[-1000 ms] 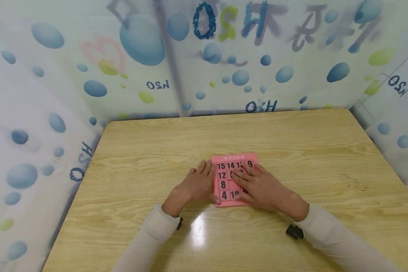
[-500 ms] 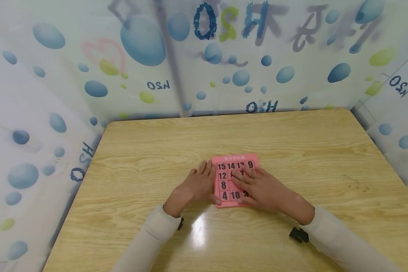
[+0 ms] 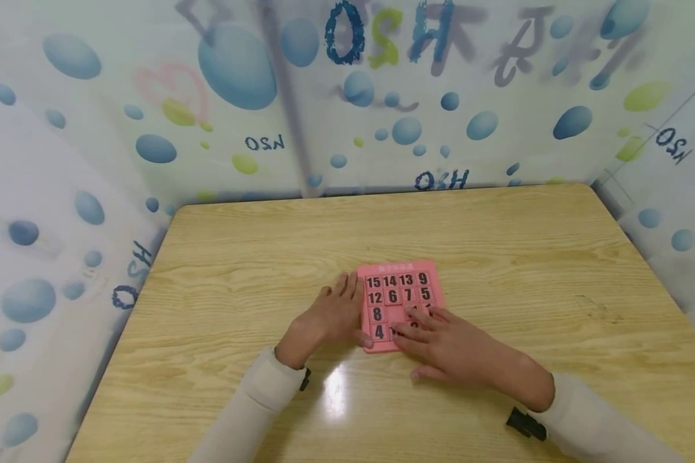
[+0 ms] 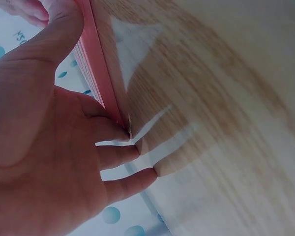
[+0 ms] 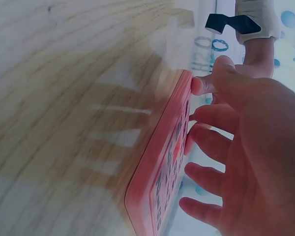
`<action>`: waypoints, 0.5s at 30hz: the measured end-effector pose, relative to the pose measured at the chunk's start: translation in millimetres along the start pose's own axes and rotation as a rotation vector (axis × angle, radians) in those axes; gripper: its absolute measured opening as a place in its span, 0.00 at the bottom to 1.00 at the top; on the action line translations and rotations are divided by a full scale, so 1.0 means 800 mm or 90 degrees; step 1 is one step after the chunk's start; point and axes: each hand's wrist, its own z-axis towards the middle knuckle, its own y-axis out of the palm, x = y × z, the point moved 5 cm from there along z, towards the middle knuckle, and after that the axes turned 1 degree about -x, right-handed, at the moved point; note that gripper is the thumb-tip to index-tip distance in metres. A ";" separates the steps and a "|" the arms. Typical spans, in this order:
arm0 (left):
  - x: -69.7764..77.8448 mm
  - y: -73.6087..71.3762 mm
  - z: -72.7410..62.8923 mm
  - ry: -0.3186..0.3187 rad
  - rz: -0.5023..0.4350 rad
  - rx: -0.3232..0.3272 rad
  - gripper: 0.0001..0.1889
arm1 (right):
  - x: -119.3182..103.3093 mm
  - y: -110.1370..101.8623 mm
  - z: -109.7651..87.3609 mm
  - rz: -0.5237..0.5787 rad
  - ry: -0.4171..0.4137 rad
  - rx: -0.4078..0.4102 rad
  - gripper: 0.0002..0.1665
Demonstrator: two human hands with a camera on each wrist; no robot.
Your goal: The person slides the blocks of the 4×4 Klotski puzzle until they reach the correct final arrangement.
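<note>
A pink sliding number puzzle (image 3: 392,296) lies flat on the table, its tiles bearing black numerals. One vacant cell shows in the third row, second from the left. My left hand (image 3: 337,314) rests along the puzzle's left side, fingers extended, with the thumb at the near left corner. In the left wrist view, those fingertips reach down to the tabletop beside the pink edge. My right hand (image 3: 448,341) is spread over the near right part, its fingers overlapping the lower tiles in the head view. The right wrist view shows its fingers slightly bent above the tile face.
The wooden table (image 3: 266,257) extends on all sides of the puzzle. A wall covering (image 3: 347,128) with blue and green drops stands behind it and at both sides. Black wrist-worn devices show at both cuffs, the right one (image 3: 526,424) more plainly.
My right hand has drawn back toward the near right, uncovering the top two rows of tiles. The left hand and the puzzle stay in place; the head view has shifted slightly.
</note>
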 end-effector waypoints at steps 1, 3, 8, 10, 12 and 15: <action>0.000 -0.001 0.000 0.000 -0.002 0.001 0.64 | -0.001 0.000 -0.001 -0.001 0.001 -0.002 0.37; 0.000 -0.001 -0.001 0.001 -0.004 0.002 0.63 | -0.002 0.001 -0.002 -0.004 0.002 -0.003 0.37; 0.000 -0.001 -0.002 0.002 -0.009 0.001 0.64 | -0.002 0.003 -0.002 -0.014 0.006 0.002 0.37; 0.000 -0.001 -0.001 0.002 -0.010 0.000 0.64 | -0.001 0.005 -0.003 -0.016 0.008 0.007 0.37; 0.000 -0.001 -0.001 0.002 -0.013 0.000 0.64 | 0.000 0.006 -0.003 -0.015 0.010 0.009 0.37; 0.000 0.000 0.001 0.001 -0.016 -0.001 0.64 | 0.002 0.007 -0.002 -0.008 0.014 0.007 0.37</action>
